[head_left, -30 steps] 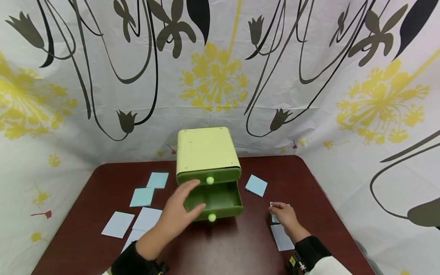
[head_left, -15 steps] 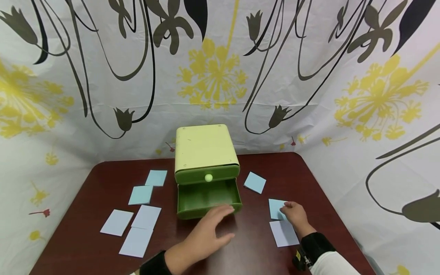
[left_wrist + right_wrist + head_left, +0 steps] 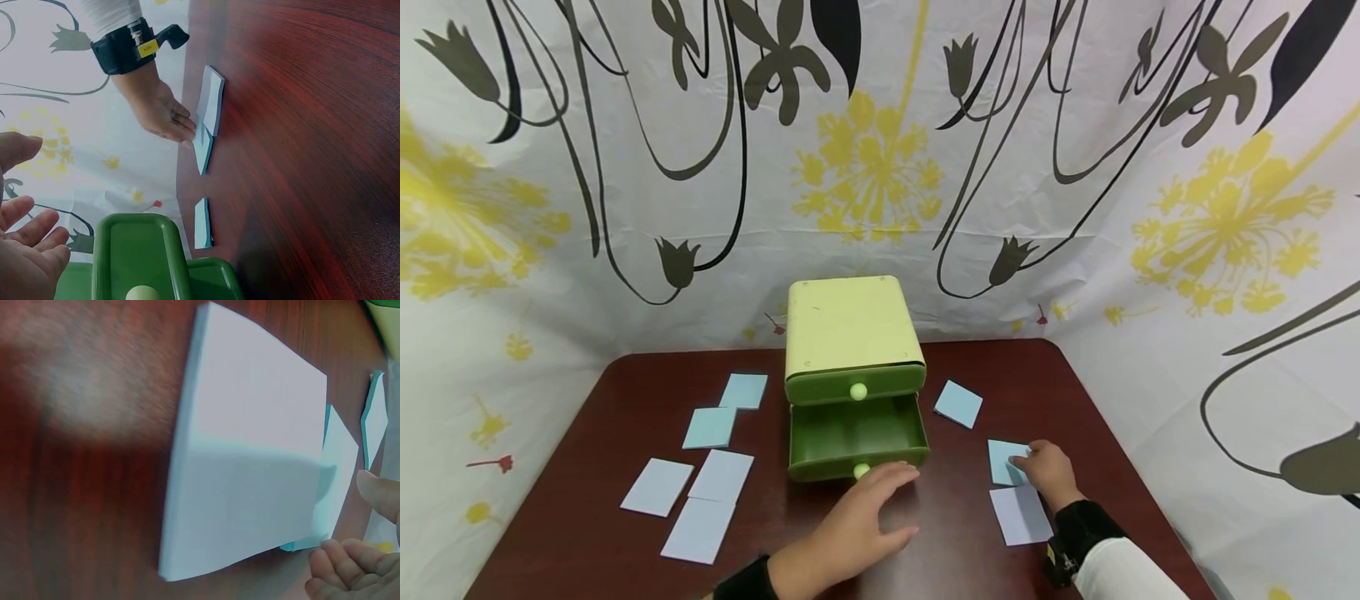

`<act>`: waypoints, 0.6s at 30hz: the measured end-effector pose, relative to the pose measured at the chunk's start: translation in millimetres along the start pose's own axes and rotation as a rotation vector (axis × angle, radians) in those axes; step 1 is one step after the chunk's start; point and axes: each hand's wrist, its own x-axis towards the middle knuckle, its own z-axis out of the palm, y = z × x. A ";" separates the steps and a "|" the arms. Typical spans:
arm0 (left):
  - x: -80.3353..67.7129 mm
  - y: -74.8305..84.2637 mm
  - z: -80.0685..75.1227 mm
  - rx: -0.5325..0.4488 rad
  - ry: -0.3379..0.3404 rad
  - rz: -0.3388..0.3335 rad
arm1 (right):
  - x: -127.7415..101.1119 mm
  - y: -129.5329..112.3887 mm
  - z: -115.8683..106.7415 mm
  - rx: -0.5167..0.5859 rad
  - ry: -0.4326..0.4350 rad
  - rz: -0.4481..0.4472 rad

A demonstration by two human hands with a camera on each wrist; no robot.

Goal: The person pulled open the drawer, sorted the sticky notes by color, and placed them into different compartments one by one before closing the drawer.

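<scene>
My left hand (image 3: 853, 533) hovers in front of the small drawer box, thumb and fingers spread and holding nothing. The pulled-out lower green drawer (image 3: 820, 462) stands just behind its fingertips, with the round knob (image 3: 861, 471) partly hidden. My right hand (image 3: 1051, 475) is at the right edge of a light blue note pad (image 3: 1004, 454); in the right wrist view its thumb stands apart from its loosely bent fingers. A larger pale lilac note pad (image 3: 250, 437) lies against the blue one, nearer to me. The drawer box has a pale yellow top (image 3: 853, 321) and a pushed-in upper drawer (image 3: 820, 387).
Another light blue note pad (image 3: 958, 404) lies right of the box. On the left of the dark red table (image 3: 955, 533) lie two light blue pads (image 3: 710, 427) and several pale lilac pads (image 3: 657, 487). A flower-patterned curtain (image 3: 880, 50) surrounds the table's back and sides.
My left hand has moved right and toward me, off the lower drawer's front. My right hand has shifted slightly right, uncovering more of the light blue note pad. The drawer stays pulled out.
</scene>
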 end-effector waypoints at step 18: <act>-2.4 -10.6 1.9 0.054 -0.054 -0.009 | 21.2 -22.1 -2.1 -0.234 -0.073 0.141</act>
